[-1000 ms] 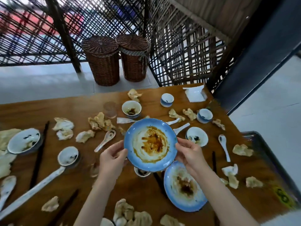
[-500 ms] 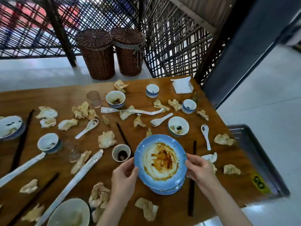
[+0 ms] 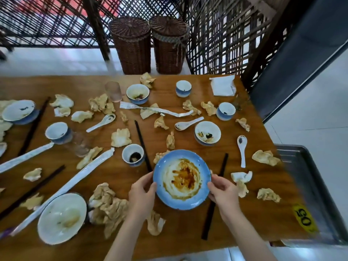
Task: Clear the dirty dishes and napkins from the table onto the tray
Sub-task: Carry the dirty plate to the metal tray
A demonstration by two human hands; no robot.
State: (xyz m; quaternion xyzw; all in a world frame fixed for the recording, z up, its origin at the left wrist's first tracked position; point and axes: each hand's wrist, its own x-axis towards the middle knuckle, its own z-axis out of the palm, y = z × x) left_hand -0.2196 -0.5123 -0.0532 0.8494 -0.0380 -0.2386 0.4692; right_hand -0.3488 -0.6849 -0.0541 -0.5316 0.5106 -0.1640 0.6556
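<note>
Bright daylight, wide-angle edge distortion, slight blur.

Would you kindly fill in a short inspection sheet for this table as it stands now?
Surface: wooden table, sauce-marked, littered.
Job's things: stained blue plate held over the table; metal tray off the right edge, no dishes seen in it; white bowl, spoon.
Clutter: crumpled napkins, black chopsticks.
Hands: left hand and right hand grip the plate's rim.
Cables: nothing seen.
Surroundings: two wicker baskets, lattice screens.

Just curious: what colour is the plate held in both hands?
Blue plate, its centre whitish and smeared with orange-brown sauce; the head view shows it best.
</note>
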